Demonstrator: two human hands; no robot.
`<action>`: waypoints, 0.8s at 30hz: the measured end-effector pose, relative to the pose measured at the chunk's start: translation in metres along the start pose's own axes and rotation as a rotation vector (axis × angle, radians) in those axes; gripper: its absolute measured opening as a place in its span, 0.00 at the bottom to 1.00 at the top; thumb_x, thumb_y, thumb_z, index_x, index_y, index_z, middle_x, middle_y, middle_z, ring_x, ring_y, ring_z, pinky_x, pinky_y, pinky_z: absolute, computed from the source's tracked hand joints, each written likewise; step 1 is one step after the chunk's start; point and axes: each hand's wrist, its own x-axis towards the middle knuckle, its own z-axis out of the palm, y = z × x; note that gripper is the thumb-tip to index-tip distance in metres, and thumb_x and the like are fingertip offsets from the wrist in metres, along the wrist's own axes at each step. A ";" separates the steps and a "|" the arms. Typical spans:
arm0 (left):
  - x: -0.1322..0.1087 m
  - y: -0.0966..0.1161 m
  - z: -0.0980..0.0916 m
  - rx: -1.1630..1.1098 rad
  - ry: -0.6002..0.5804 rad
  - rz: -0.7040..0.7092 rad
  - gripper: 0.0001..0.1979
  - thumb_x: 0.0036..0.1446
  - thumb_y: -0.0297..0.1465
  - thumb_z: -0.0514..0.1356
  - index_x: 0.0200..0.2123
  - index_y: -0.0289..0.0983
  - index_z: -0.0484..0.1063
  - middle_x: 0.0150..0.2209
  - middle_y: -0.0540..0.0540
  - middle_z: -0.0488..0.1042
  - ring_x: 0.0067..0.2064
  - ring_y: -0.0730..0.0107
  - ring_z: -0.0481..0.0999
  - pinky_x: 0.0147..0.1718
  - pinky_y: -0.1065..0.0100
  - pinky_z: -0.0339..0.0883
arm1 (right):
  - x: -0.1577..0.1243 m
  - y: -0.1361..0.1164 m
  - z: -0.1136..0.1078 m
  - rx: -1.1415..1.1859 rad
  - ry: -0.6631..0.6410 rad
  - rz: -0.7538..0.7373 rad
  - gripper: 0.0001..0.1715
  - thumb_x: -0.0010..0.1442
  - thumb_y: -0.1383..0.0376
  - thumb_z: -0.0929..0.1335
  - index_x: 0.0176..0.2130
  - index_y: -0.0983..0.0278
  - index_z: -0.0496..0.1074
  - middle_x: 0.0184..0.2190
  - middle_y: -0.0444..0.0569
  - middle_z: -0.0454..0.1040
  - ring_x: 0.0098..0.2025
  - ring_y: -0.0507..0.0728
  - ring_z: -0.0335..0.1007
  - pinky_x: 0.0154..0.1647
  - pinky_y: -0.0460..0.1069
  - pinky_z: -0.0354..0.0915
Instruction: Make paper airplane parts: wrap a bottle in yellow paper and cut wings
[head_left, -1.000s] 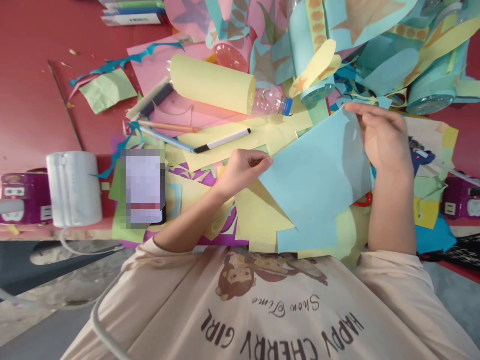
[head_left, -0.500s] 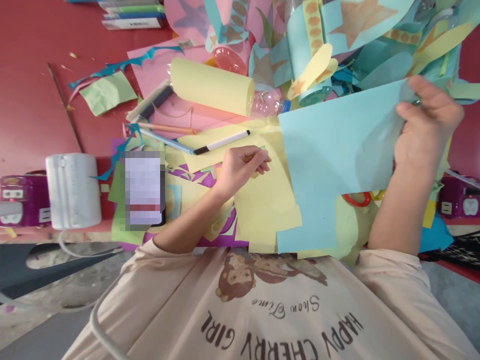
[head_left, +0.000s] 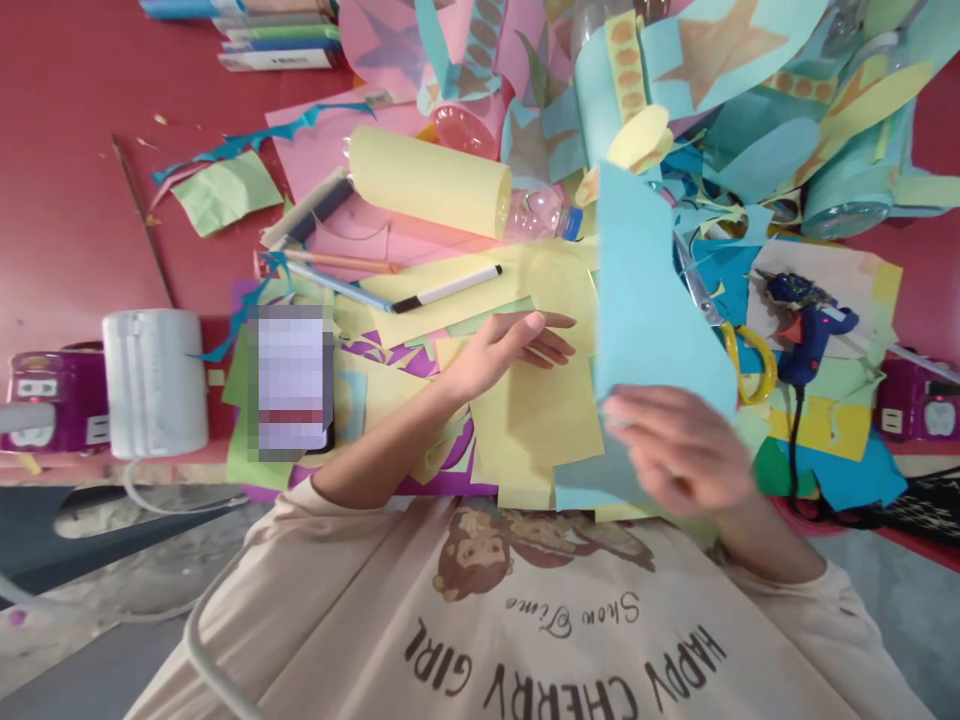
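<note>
My right hand (head_left: 675, 455), smeared by motion, grips the lower edge of a light blue paper sheet (head_left: 645, 300), which stands up on edge above the yellow sheets (head_left: 540, 410) in front of me. My left hand (head_left: 517, 345) lies open on the yellow paper just left of the blue sheet, fingers stretched out and holding nothing. A second light blue piece (head_left: 581, 480) lies flat under my right hand.
Yellow-handled scissors (head_left: 739, 345) and a blue glue gun (head_left: 806, 320) lie to the right. A marker (head_left: 446, 287), a pencil (head_left: 341, 262), a yellow-wrapped plastic bottle (head_left: 431, 182), a phone (head_left: 289, 380) and a white mug (head_left: 154, 380) sit left. Paper-covered bottles and scraps (head_left: 712, 90) crowd the back.
My right hand swung the blue sheet from far right back towards me, now gripping its lower edge with the sheet on edge. My left hand opened flat. The scissors and glue gun came into sight.
</note>
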 end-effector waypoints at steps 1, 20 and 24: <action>0.000 0.000 0.000 0.008 0.015 -0.013 0.30 0.56 0.56 0.55 0.42 0.34 0.76 0.35 0.43 0.81 0.36 0.65 0.81 0.36 0.67 0.74 | 0.000 -0.006 0.014 -0.017 -0.039 -0.083 0.19 0.61 0.69 0.64 0.50 0.63 0.74 0.48 0.50 0.79 0.55 0.59 0.73 0.52 0.55 0.75; 0.011 -0.017 -0.005 0.020 0.207 0.090 0.21 0.60 0.50 0.54 0.47 0.41 0.69 0.41 0.47 0.74 0.41 0.65 0.77 0.33 0.68 0.73 | 0.011 0.029 0.023 0.435 0.194 0.744 0.21 0.59 0.58 0.70 0.52 0.57 0.69 0.31 0.43 0.70 0.33 0.52 0.70 0.34 0.49 0.71; 0.010 -0.014 -0.003 -0.031 0.198 0.159 0.28 0.59 0.47 0.58 0.59 0.47 0.57 0.50 0.45 0.72 0.48 0.62 0.75 0.42 0.64 0.74 | 0.023 0.028 0.022 0.234 0.419 0.619 0.17 0.60 0.60 0.69 0.49 0.59 0.71 0.27 0.41 0.66 0.28 0.51 0.65 0.30 0.49 0.68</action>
